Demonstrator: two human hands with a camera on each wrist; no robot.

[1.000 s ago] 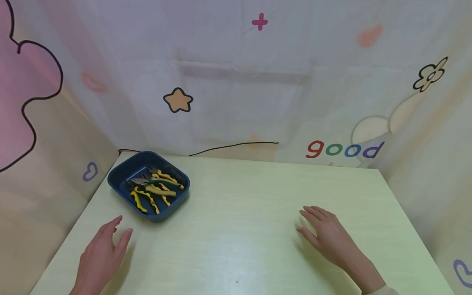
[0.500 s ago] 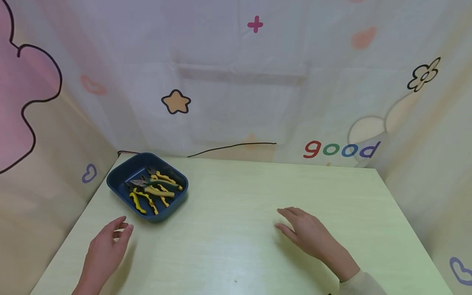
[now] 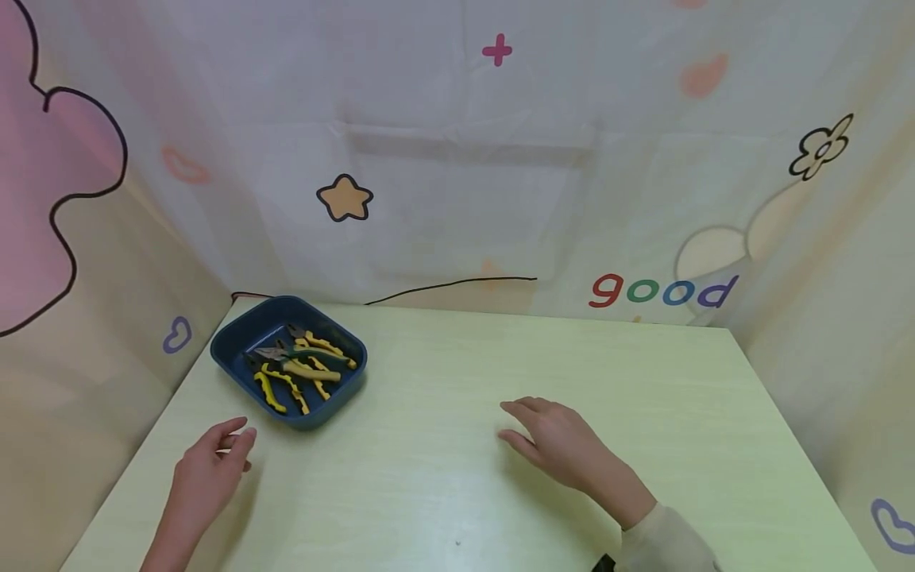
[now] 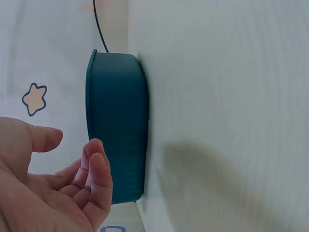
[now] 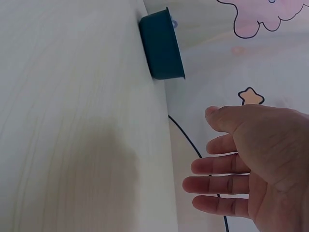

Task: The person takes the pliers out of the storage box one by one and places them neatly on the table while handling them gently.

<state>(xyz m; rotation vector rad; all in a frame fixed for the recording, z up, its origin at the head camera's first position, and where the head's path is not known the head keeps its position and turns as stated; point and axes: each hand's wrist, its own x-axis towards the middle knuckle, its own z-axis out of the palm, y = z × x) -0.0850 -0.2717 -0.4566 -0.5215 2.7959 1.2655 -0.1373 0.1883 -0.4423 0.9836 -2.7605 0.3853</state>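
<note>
A dark blue bin sits at the back left of the table, with several pliers lying in it, their handles yellow, one partly green. Just in front of the bin hovers my left hand, fingers loosely curled and holding nothing. In the left wrist view the bin's side wall shows beyond the fingertips. My right hand is over the middle right of the table, its fingers extended and nothing in it. The right wrist view has the bin some way beyond that hand.
The pale table is bordered at the back and sides by a printed curtain bearing a star, hearts and the word "good". A small black thing shows beside the right sleeve.
My right hand has moved left across the table toward the middle. The left hand's fingers have curled a little more, and it has shifted slightly. The bin and pliers stay put.
</note>
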